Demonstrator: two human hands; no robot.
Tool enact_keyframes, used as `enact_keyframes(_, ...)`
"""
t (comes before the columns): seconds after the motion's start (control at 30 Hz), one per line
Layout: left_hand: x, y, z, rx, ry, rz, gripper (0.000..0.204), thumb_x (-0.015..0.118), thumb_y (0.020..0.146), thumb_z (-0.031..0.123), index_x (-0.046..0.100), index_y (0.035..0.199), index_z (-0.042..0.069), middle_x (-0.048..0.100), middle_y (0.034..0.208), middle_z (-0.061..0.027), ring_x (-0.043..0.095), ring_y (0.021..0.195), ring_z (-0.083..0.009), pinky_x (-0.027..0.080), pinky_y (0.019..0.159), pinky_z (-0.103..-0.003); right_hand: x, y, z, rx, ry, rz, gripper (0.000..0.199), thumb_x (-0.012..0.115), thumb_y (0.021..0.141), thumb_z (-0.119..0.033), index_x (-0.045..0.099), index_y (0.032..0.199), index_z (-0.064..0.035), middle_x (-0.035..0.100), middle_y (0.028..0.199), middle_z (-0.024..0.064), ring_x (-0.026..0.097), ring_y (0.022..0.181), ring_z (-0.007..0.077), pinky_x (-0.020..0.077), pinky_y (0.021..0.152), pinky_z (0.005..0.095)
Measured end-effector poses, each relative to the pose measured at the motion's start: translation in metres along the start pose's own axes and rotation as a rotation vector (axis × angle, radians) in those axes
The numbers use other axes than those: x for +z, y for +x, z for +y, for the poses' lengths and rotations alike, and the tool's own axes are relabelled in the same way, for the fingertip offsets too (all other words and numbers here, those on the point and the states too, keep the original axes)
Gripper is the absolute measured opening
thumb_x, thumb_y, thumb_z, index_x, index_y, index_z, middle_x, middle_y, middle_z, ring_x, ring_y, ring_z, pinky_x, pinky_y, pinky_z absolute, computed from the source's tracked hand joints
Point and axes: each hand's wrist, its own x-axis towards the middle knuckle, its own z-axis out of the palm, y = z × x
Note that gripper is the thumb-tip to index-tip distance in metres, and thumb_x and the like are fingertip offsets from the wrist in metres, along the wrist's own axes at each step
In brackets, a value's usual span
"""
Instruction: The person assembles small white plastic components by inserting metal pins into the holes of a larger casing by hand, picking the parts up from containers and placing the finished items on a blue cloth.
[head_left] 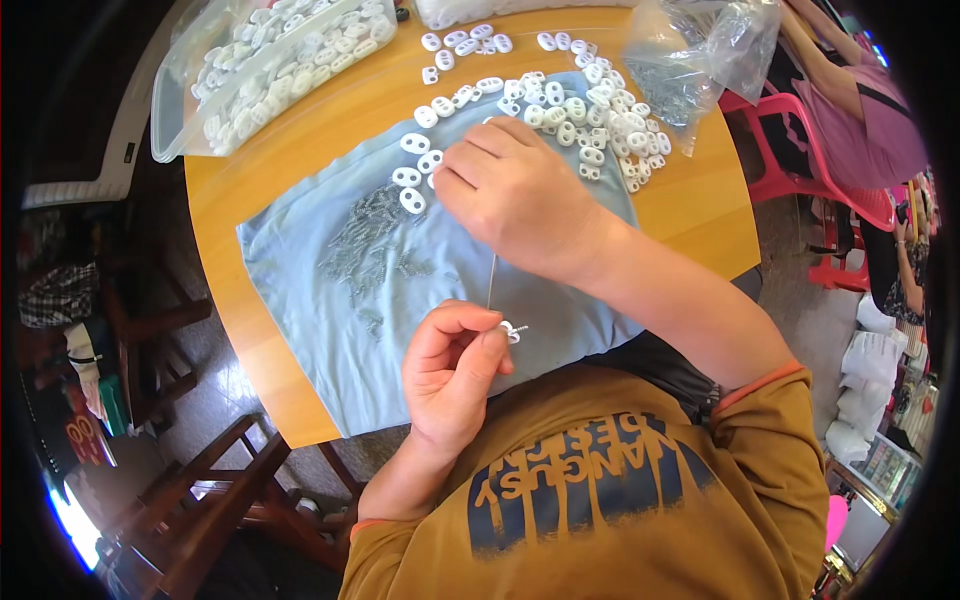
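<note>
The left hand [452, 365] is pinching a small white plastic toggle [513, 331] above the blue cloth [330, 300] on the desk [230, 190]. The right hand [510, 195], fingers curled shut, is reaching into loose toggles [590, 120]. The toggle looks light, rigid and slippery; grip its flat sides.

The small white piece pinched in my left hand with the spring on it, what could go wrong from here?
The left hand pinches the small white piece at its fingertips over the table's edge, so a slip could drop it or the spring into the lap. The right hand reaches across the loose metal springs on the blue cloth; its forearm might scatter them. The white pieces heaped near the clear bag could roll off.
</note>
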Motion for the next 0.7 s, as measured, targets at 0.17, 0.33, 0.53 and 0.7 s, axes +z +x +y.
enact_keyframes(0.17, 0.001, -0.001, -0.001, 0.022, 0.026, 0.01, 0.013, 0.053, 0.084, -0.005, 0.054, 0.096, 0.0, 0.053, 0.086, -0.0046, 0.052, 0.066, -0.0084, 0.042, 0.059, -0.02, -0.009, 0.008, -0.002, 0.072, 0.1, -0.038, 0.007, 0.056, 0.064, -0.014, 0.058, 0.064, -0.0071, 0.055, 0.071, 0.005, 0.054, 0.08, 0.0203, 0.0431, 0.074, 0.0335)
enact_keyframes(0.33, 0.006, -0.002, -0.004, 0.033, 0.074, 0.061, 0.011, 0.055, 0.084, 0.0, 0.054, 0.094, 0.0, 0.055, 0.082, -0.0071, 0.049, 0.061, -0.0116, 0.041, 0.057, -0.022, -0.001, 0.01, 0.001, 0.108, 0.159, 0.018, 0.008, 0.06, 0.064, -0.01, 0.054, 0.066, -0.0054, 0.053, 0.072, 0.0061, 0.053, 0.074, 0.0234, 0.0442, 0.069, 0.0341)
enact_keyframes(0.53, 0.008, -0.003, -0.005, 0.051, 0.071, 0.086, 0.012, 0.056, 0.083, 0.0, 0.054, 0.095, 0.001, 0.056, 0.078, -0.0066, 0.048, 0.06, -0.0111, 0.04, 0.057, -0.023, -0.003, 0.011, 0.001, 0.122, 0.149, -0.056, 0.01, 0.059, 0.065, -0.013, 0.06, 0.07, -0.0051, 0.061, 0.076, 0.01, 0.058, 0.078, 0.0265, 0.0457, 0.072, 0.0367)
enact_keyframes(0.7, 0.014, -0.005, 0.004, 0.019, -0.025, 0.136, 0.012, 0.058, 0.083, 0.0, 0.055, 0.095, 0.001, 0.056, 0.079, -0.0055, 0.05, 0.061, -0.011, 0.041, 0.056, -0.022, -0.049, -0.007, -0.015, 0.816, 1.126, 0.008, 0.011, 0.062, 0.074, -0.008, 0.062, 0.082, -0.0014, 0.059, 0.073, 0.0055, 0.055, 0.07, 0.0137, 0.0455, 0.067, 0.0257)
